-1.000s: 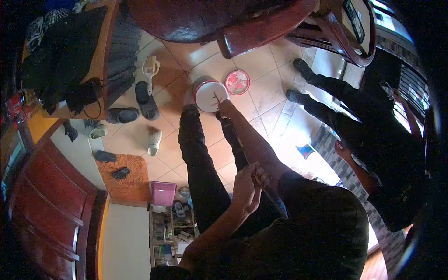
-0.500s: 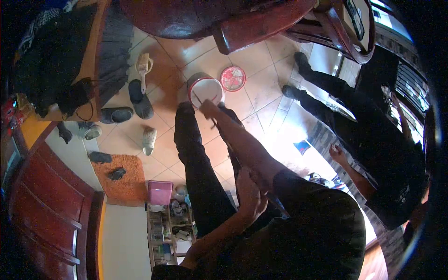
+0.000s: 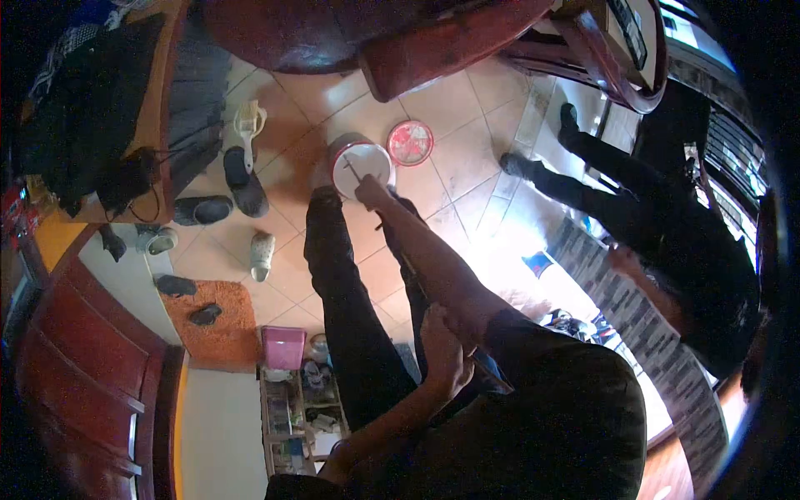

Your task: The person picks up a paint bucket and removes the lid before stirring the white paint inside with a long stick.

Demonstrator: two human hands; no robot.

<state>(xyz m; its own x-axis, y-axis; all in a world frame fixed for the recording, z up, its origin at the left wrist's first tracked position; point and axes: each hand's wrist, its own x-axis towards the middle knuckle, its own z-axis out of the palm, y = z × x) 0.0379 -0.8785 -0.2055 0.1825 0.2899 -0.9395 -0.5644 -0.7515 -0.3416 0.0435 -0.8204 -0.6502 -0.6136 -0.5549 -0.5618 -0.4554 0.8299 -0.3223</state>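
- Right hand (image 3: 372,192) reaches down at arm's length to the rim of the bucket (image 3: 360,164), which stands on the floor tiles (image 3: 467,158) between the feet; the fingers grasp a thin dark stick (image 3: 356,172) that slants into the white contents
- Left hand (image 3: 446,354) is held close to the body, pressed against the right upper arm; whether it is clenched or holds anything cannot be told
- For a clean stir, judged from this pose: keep the stick low in the contents, sweep along the wall, and hold the bucket steady between the shoes so that it does not tip
- Bucket lies directly under and just beyond the right grip, touching the stick only; the hand itself sits at the near rim
- Red lid (image 3: 410,142) lies flat on the tiles just beside the bucket, apart from both hands
- A second person's legs (image 3: 583,183) stand well apart, to the right
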